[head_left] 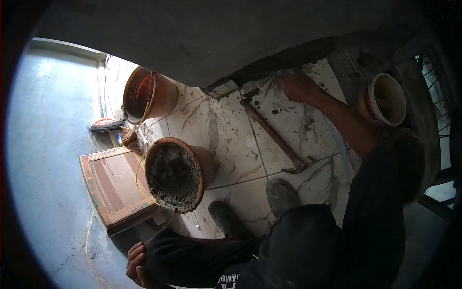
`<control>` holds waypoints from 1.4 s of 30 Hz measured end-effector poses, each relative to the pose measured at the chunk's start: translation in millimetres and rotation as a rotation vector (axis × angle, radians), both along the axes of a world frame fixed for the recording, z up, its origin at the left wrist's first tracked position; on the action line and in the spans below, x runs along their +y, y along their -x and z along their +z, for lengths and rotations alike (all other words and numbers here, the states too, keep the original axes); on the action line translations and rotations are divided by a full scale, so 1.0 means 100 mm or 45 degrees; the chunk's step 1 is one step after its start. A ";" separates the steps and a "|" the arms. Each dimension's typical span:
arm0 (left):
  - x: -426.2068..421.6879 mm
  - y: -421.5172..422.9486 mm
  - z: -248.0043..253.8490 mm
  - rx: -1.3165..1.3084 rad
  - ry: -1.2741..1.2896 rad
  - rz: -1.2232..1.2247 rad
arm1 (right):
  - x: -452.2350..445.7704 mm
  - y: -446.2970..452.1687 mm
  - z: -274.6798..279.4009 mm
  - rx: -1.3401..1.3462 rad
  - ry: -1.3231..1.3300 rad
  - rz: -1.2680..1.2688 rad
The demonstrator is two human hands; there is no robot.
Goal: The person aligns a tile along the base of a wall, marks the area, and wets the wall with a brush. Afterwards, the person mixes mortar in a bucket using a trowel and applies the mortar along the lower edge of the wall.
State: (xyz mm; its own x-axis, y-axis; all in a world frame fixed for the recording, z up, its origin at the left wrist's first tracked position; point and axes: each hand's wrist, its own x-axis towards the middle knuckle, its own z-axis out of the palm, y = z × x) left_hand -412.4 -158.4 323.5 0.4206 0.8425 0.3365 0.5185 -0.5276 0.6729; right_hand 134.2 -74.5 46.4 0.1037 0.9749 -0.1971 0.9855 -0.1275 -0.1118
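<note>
My right hand (296,87) reaches to the lower edge of a dark slab-like surface (192,38) close to the tiled floor. Its fingers look curled, but shadow hides what is in them. A claw hammer (273,132) lies on the tiles near that hand, its head towards my feet. My left hand (136,265) rests on my bent knee with nothing in it, its fingers lying over the trouser cloth. Before my knees stands a bucket (204,168) filled with wet grey mortar (173,174).
A second, reddish bucket (166,98) stands further off at the left, by a broom head (107,126). A flat cardboard box (118,180) lies beside the mortar bucket. At the right is a pale-rimmed pail (385,101). Dirt crumbs dot the marbled tiles (231,139).
</note>
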 end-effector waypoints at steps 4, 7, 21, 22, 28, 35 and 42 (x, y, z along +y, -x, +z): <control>0.01 0.10 -0.08 -0.113 -0.017 0.036 | -0.03 -0.11 0.11 0.102 -0.101 -0.009; 0.05 0.10 -0.08 -0.097 0.013 0.037 | -0.03 -0.16 0.24 0.165 -0.002 -0.109; 0.12 0.17 -0.05 -0.099 0.082 0.051 | -0.34 -0.23 -0.14 0.173 0.067 -0.094; 0.14 0.15 -0.06 -0.099 0.083 0.044 | -0.26 -0.26 -0.18 0.173 0.068 -0.101; 0.10 0.26 -0.15 -0.142 0.117 0.052 | -0.15 -0.68 -0.20 0.289 -0.124 -0.100; -0.16 0.71 -0.24 -0.122 -0.424 0.156 | -0.58 -0.66 -0.04 0.192 0.021 -0.110; -0.10 0.35 0.00 0.219 -0.200 0.095 | -0.14 -0.18 -0.53 0.117 0.030 -0.015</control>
